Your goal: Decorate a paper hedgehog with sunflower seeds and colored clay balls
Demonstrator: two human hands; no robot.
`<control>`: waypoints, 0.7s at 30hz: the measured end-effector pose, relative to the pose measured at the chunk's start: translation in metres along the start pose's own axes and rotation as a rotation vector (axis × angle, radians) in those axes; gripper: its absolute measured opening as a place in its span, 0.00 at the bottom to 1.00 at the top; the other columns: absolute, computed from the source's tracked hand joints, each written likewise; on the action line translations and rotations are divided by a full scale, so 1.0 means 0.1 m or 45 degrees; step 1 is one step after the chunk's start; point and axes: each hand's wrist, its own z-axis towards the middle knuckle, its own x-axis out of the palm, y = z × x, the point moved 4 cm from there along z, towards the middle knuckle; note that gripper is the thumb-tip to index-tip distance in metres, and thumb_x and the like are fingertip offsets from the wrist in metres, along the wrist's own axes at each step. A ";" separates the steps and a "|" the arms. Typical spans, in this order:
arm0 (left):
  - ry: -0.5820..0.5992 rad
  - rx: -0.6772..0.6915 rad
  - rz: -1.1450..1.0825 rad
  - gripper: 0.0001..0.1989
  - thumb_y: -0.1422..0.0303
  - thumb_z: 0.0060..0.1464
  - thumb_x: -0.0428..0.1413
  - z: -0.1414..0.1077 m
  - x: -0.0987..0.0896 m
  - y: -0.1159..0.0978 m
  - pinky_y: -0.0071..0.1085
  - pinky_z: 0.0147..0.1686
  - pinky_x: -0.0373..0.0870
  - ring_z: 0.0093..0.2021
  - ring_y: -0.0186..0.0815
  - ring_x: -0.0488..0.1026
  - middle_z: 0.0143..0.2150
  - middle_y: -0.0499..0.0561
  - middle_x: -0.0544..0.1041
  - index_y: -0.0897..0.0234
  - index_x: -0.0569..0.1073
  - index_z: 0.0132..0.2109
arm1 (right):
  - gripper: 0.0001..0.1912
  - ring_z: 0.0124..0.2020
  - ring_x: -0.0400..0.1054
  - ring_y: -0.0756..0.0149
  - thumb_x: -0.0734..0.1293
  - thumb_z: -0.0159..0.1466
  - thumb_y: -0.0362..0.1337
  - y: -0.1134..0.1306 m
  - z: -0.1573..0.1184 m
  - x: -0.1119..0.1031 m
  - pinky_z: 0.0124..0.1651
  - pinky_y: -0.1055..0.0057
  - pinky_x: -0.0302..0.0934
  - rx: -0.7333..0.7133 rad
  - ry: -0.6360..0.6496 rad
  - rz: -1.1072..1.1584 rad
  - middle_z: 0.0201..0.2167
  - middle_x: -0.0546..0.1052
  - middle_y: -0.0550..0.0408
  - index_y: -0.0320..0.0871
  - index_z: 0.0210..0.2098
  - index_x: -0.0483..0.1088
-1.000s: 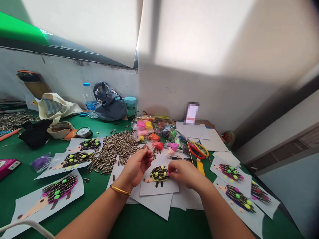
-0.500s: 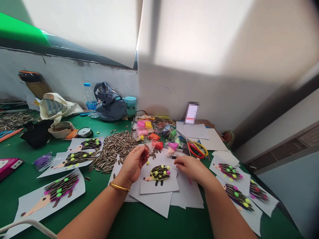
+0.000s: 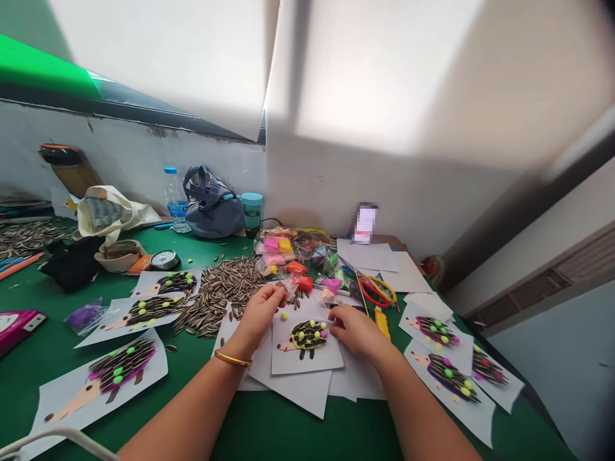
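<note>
A white card (image 3: 288, 363) with a hedgehog (image 3: 307, 335) of seeds and yellow-green clay lies on stacked paper in the middle. Yellow balls and one pink ball dot its back. My left hand (image 3: 263, 314), a gold bangle at its wrist, is above the card's upper left, fingers pinched; what they hold is too small to name. A yellow ball (image 3: 284, 316) lies just right of these fingers. My right hand (image 3: 353, 330) is at the card's upper right edge beside the pink ball, its fingers curled with their tips mostly hidden.
Sunflower seeds (image 3: 216, 291) are heaped left of the paper. Bagged coloured clay (image 3: 283, 250) lies behind. Scissors (image 3: 377, 291) and a yellow cutter (image 3: 382, 323) are at right. Finished hedgehog cards lie on both sides (image 3: 62, 390). A bag (image 3: 214, 208) and bottle stand at the back.
My right hand has moved slightly left, toward the card's edge, and its fingers are more curled. The yellow cutter beside it has come into view. My left hand stays nearly in place.
</note>
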 end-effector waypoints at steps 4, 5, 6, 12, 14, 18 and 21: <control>0.194 0.262 0.788 0.06 0.63 0.48 0.61 0.02 0.01 -0.01 0.36 0.44 0.62 0.42 0.44 0.70 0.36 0.53 0.79 0.57 0.81 0.32 | 0.04 0.38 0.66 0.65 0.65 0.62 0.35 0.03 0.02 0.01 0.35 0.73 0.52 -0.021 -0.063 0.048 0.40 0.73 0.54 0.43 0.35 0.72; 0.245 0.305 0.963 0.05 0.64 0.48 0.61 0.01 0.01 -0.01 0.37 0.45 0.61 0.43 0.46 0.70 0.37 0.54 0.79 0.56 0.81 0.33 | 0.04 0.39 0.66 0.65 0.65 0.62 0.35 0.03 0.02 0.02 0.35 0.73 0.52 -0.029 -0.085 0.068 0.40 0.73 0.54 0.43 0.35 0.72; 0.284 0.338 1.112 0.06 0.65 0.49 0.60 0.00 0.02 0.00 0.38 0.46 0.60 0.44 0.47 0.70 0.38 0.54 0.79 0.56 0.82 0.35 | 0.04 0.39 0.66 0.65 0.64 0.62 0.34 0.03 0.01 0.02 0.35 0.73 0.53 -0.036 -0.107 0.090 0.40 0.73 0.54 0.43 0.34 0.71; 0.350 0.375 1.447 0.10 0.69 0.53 0.56 -0.07 0.06 0.00 0.40 0.46 0.60 0.46 0.47 0.68 0.40 0.55 0.78 0.53 0.82 0.37 | 0.05 0.34 0.67 0.65 0.58 0.65 0.36 -0.09 -0.08 0.08 0.35 0.72 0.54 0.070 -0.212 0.256 0.33 0.74 0.58 0.46 0.37 0.65; 0.356 0.359 1.435 0.10 0.68 0.53 0.56 -0.07 0.07 0.00 0.40 0.45 0.60 0.47 0.48 0.68 0.41 0.55 0.77 0.53 0.82 0.37 | 0.05 0.35 0.67 0.64 0.58 0.65 0.37 -0.16 -0.09 0.10 0.37 0.71 0.55 0.107 -0.254 0.312 0.34 0.74 0.57 0.46 0.38 0.64; 0.365 0.348 1.395 0.07 0.67 0.51 0.58 -0.05 0.08 0.01 0.39 0.44 0.60 0.47 0.47 0.68 0.41 0.55 0.76 0.55 0.82 0.34 | 0.05 0.37 0.67 0.63 0.60 0.63 0.39 -0.27 -0.05 0.14 0.39 0.70 0.58 0.158 -0.312 0.609 0.33 0.72 0.57 0.45 0.36 0.64; 0.377 0.366 1.384 0.07 0.67 0.52 0.57 -0.03 0.09 0.01 0.38 0.43 0.61 0.46 0.47 0.69 0.43 0.55 0.76 0.56 0.81 0.33 | 0.05 0.34 0.67 0.64 0.60 0.62 0.39 -0.31 0.00 0.18 0.35 0.72 0.59 0.197 -0.302 0.802 0.32 0.72 0.58 0.45 0.36 0.64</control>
